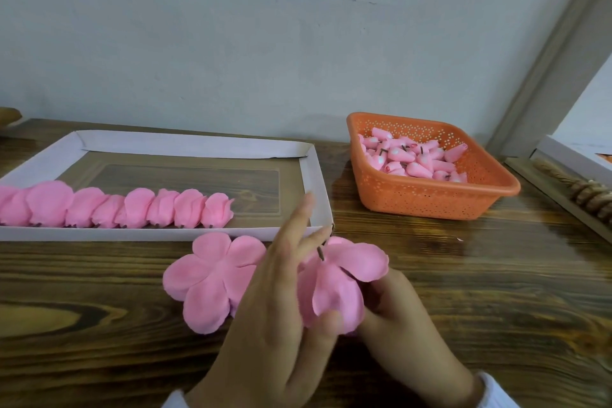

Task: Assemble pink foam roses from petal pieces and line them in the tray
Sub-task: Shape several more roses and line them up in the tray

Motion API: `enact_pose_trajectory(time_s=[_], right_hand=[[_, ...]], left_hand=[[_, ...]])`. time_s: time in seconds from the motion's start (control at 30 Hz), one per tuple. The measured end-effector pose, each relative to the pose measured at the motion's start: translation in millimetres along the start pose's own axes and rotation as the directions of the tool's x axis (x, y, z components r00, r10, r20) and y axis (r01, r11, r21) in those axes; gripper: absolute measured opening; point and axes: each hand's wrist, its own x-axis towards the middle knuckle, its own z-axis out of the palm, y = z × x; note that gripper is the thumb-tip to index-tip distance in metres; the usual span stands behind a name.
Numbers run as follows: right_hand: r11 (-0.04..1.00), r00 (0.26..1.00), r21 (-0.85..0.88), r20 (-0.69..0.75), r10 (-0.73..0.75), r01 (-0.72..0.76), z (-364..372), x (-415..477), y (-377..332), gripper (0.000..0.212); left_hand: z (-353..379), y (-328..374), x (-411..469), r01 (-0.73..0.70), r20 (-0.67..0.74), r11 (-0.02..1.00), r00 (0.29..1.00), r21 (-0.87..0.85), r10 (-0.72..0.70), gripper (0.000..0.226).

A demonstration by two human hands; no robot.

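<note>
Low in the middle of the frame, both hands together on one half-made rose (pixel 334 288), held stem-up. Left hand (pixel 275 318) clasping its left side, thumb across the near petals, fingers stretched up beside the short brown stem (pixel 320 254). Right hand (pixel 400 308) wrapped round it from the lower right, fingers curled. White sleeve cuffs (pixel 496 391) at the bottom edge.

Just left of the hands, flat five-lobed petal pieces (pixel 208 281) on the wooden table (pixel 99 325), just in front of the tray's near wall.

Beyond, at middle left, a white cardboard tray (pixel 319 189) with finished roses (pixel 132 209) packed side by side along its near wall.

Farther right, an orange perforated basket (pixel 430 205) holding pink buds (pixel 414 159). At the right edge, brown twisted things (pixel 592 197), too blurred to name. Behind everything, a pale wall (pixel 231 43).
</note>
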Motion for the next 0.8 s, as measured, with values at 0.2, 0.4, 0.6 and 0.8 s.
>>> enact_pose_trajectory(time_s=[0.2, 0.4, 0.6, 0.8], right_hand=[[0.996, 0.997, -0.030, -0.010, -0.080, 0.080, 0.9, 0.2, -4.5, 0.020], [0.996, 1.000, 0.087, -0.001, -0.022, 0.022, 1.3, -0.4, -6.5, 0.024], [0.997, 1.000, 0.082, -0.027, 0.006, -0.004, -2.8, -1.4, -11.4, 0.018], [0.996, 0.996, -0.035, -0.019, 0.084, -0.085, 0.5, 1.5, -11.4, 0.028]], left_hand=[[-1.2, -7.2, 5.7, 0.402, -0.228, 0.862, 0.849, -0.307, -0.477, 0.033], [-3.9, -2.9, 8.4, 0.453, -0.076, 0.792, 0.848, -0.410, -0.524, 0.017], [0.0, -3.6, 6.7, 0.496, 0.053, 0.777, 0.853, -0.387, -0.519, 0.030], [1.2, -4.3, 8.4, 0.475, -0.034, 0.798, 0.852, -0.371, -0.522, 0.020]])
